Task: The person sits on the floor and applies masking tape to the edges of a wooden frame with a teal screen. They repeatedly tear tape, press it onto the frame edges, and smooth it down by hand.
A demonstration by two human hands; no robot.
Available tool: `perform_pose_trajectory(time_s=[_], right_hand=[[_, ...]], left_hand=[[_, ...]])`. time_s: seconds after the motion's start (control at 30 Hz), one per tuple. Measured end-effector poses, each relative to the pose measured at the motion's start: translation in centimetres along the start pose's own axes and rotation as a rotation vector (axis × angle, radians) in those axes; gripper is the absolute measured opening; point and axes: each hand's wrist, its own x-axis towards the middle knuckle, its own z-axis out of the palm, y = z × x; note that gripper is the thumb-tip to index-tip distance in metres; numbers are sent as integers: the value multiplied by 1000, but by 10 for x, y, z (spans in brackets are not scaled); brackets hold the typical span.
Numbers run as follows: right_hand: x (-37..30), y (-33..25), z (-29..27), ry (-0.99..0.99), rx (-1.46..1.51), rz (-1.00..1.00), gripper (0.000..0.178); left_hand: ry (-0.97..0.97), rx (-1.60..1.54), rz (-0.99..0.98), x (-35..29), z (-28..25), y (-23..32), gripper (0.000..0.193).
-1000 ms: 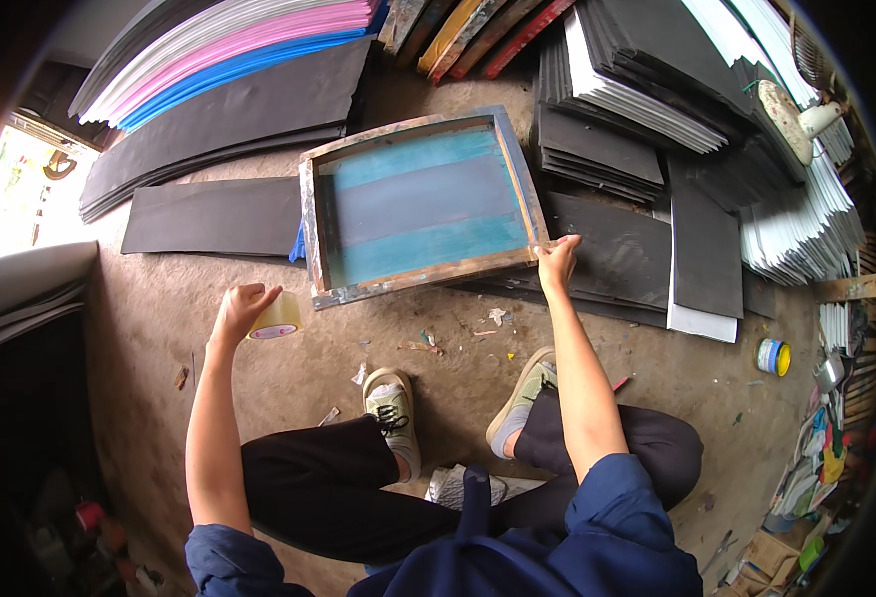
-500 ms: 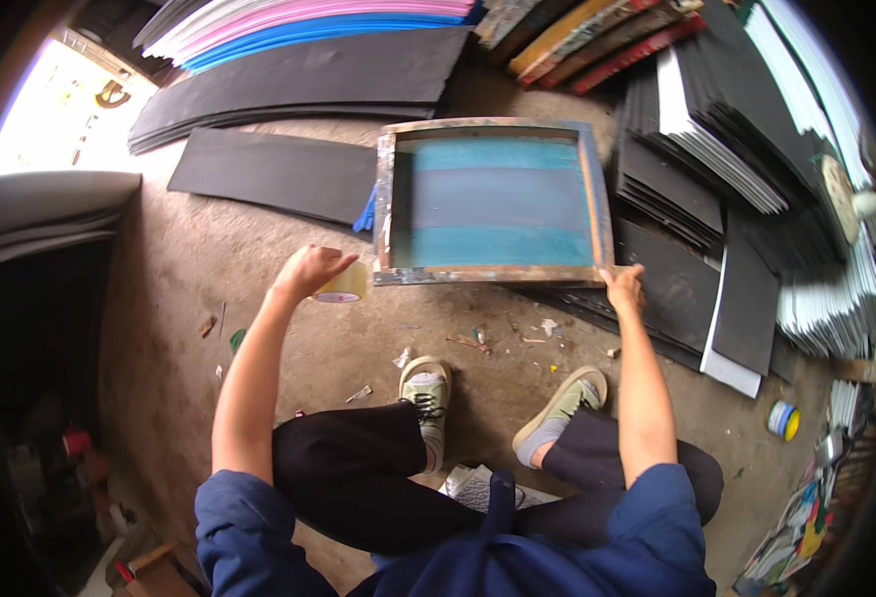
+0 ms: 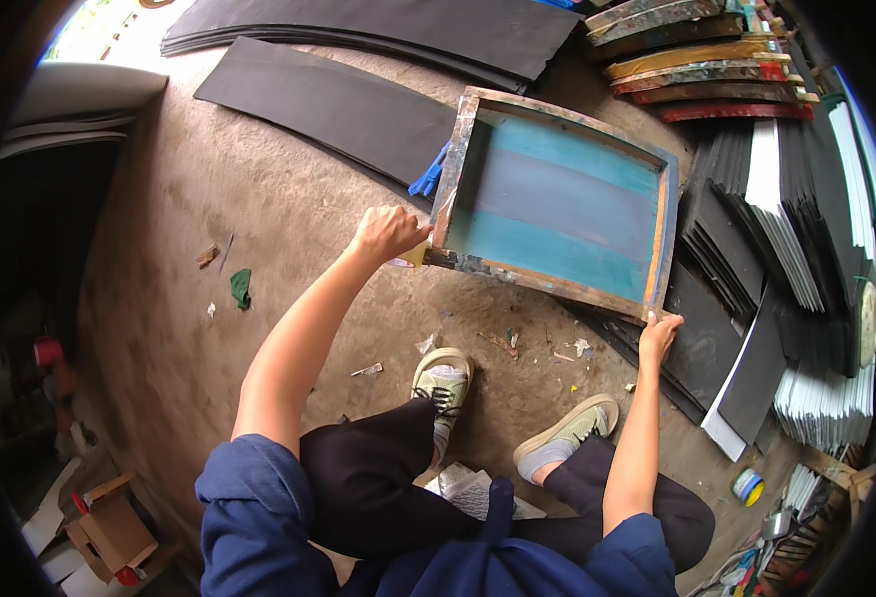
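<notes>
A wooden screen-printing frame [image 3: 549,282] with teal and grey-blue mesh lies before me, tilted with its right side nearer. My right hand [image 3: 660,336] grips its near right corner, thumb on the wood. My left hand [image 3: 390,235] is closed at the near left corner, around a roll of clear yellowish tape [image 3: 414,255]. Most of the roll is hidden by the hand and the frame. Whether the left fingers also press on the wood, I cannot tell. A blue object [image 3: 428,175] sticks out beside the frame's left edge.
Long black sheets [image 3: 328,104] lie beyond the frame. More paint-stained frames [image 3: 707,75] are stacked at far right, above piles of black and white sheets [image 3: 717,249]. A small tub [image 3: 749,488] stands at right, a cardboard box [image 3: 114,532] at lower left. Scraps litter the concrete floor.
My left hand with the tape roll has come to the frame's near left corner, and less of the roll shows. The frame now appears turned clockwise; the whole view has shifted too.
</notes>
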Motion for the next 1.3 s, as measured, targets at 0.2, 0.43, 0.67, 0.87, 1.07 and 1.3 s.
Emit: perform_pose_trajectory(time_s=[0.2,0.43,0.67,0.87,1.07,1.3], right_hand=[[3,-2,-4,-74,-14,33,41],[8,6,-6,-65,-3,16,44],[-1,-25,-9,26,-53,-54,37],[-124,-182,35,-292,86,-740,42],[-191,-228,86,-249,-178,-1093,68],[-210,-215,71,-420,-157,-1095,69]], left_hand=[[-14,35,-40,-1,0,7,49],[-111,117,-33,3,2,16,46],[68,204,98,-2,37,-3,39],[203,111,135,-9,47,-18,35],[230,-205,-12,-9,52,-14,44],[187,-280,5,-15,45,-31,39]])
